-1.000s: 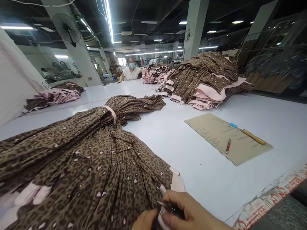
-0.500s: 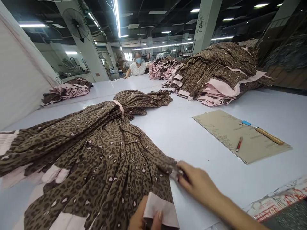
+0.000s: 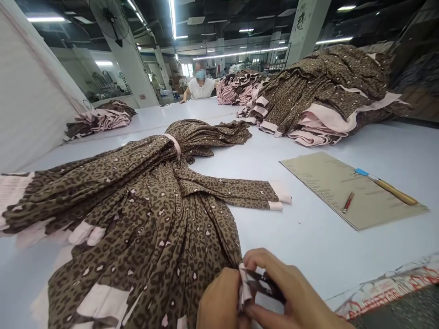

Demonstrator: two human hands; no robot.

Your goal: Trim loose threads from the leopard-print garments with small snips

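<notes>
While a bundle of leopard-print garments (image 3: 147, 228), gathered by a pink tie (image 3: 174, 143), spreads over the white desk (image 3: 322, 260), two bare hands work at its near right edge. The left hand (image 3: 219, 297) pinches the fabric beside a pink cuff (image 3: 244, 290); the right hand (image 3: 295, 290) has its fingers closed around small dark snips (image 3: 265, 285), the blades against the cuff. Whether the blades meet is hidden. The step in hand looks like close trimming at the cuff's edge. A clean cut here calls for taut cloth, fingertips clear of the blades, and only the tips touching loose thread, lest they nick the fabric. To the right, a brown sheet (image 3: 318, 183) carries a red pen (image 3: 348, 202) and a wooden-handled tool (image 3: 396, 191).
</notes>
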